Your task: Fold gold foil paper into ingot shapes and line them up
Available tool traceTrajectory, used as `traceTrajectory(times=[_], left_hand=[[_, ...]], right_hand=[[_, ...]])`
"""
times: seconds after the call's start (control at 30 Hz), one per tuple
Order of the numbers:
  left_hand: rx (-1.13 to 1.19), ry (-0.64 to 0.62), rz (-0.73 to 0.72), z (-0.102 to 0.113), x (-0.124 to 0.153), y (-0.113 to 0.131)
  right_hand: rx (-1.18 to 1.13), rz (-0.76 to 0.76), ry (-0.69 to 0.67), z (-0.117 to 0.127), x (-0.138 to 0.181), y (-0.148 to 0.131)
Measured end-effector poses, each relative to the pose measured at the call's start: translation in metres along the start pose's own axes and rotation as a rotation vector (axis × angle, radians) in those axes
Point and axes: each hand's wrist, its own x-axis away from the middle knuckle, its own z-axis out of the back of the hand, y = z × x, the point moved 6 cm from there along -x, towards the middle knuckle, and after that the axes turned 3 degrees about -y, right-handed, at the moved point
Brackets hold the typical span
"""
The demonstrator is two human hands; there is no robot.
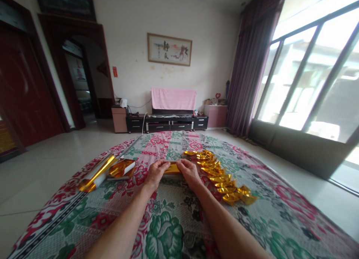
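Observation:
Between my two hands a sheet of gold foil paper (pixel 172 168) is stretched level just above the flowered cloth. My left hand (pixel 157 173) pinches its left end, thumb on top. The right end is pinched the same way by my right hand (pixel 190 173). To the right of my hands runs a row of folded gold paper ingots (pixel 214 171), several of them close together. On the left lie a partly rolled gold foil sheet (pixel 98 173) and a stack of gold paper (pixel 123 169) with its upper sheet curled.
A green, red and white flowered cloth (pixel 165 232) covers the broad surface under my hands. Beyond it stands a low black cabinet (pixel 159 127) with a pink cloth (pixel 174 98) over the thing on top. Tall windows (pixel 311 79) and a purple curtain (pixel 244 64) are on the right.

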Motion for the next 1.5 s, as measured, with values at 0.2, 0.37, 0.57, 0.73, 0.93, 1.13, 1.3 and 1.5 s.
traceTrajectory(times=[0.2,0.37,0.57,0.73,0.93,1.13,1.3,1.5], left_hand=[[-0.08,0.045,-0.008,0.001,0.001,0.005],[-0.085,0.054,-0.012,0.002,0.001,0.003],[-0.054,0.014,-0.005,-0.001,0.002,0.0],[-0.048,0.032,-0.033,0.002,0.001,0.001],[-0.074,0.054,-0.057,0.003,0.001,0.001],[-0.114,0.063,-0.047,0.004,0.0,-0.001],[-0.249,0.089,-0.117,0.006,0.0,0.003],[-0.363,0.113,-0.16,0.005,0.001,0.008]], right_hand=[[-0.009,0.007,0.028,0.002,-0.001,-0.001],[-0.058,0.027,0.026,0.002,-0.002,0.0],[-0.029,0.02,0.054,0.005,-0.005,0.008],[0.022,0.032,0.096,0.007,-0.004,0.005],[0.027,0.029,0.117,0.007,-0.001,0.0],[0.005,0.01,0.109,0.007,-0.003,0.005],[0.023,0.018,0.116,0.008,-0.002,0.004],[0.06,0.03,0.119,0.007,0.0,-0.002]])
